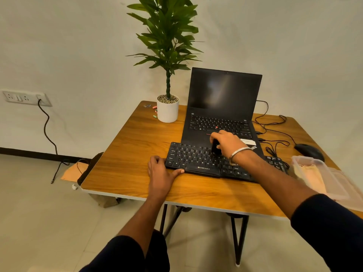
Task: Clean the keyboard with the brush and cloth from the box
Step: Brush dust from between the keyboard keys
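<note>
A black Zebronics keyboard [196, 160] lies across the wooden table [127, 154], its far edge resting on an open laptop. My right hand [227, 143] grips a small black brush [215, 147] whose end touches the upper middle keys. My left hand [160, 169] holds the keyboard's left front corner, thumb along its front edge. At the right table edge stands a clear plastic box [322, 173] with a peach-coloured cloth [312, 173] inside.
A black laptop [222, 107] stands open behind the keyboard. A white pot with a green plant [167, 109] is at the back left, small coloured bits beside it. A black mouse [308, 151] and tangled cables [275, 130] lie at the right.
</note>
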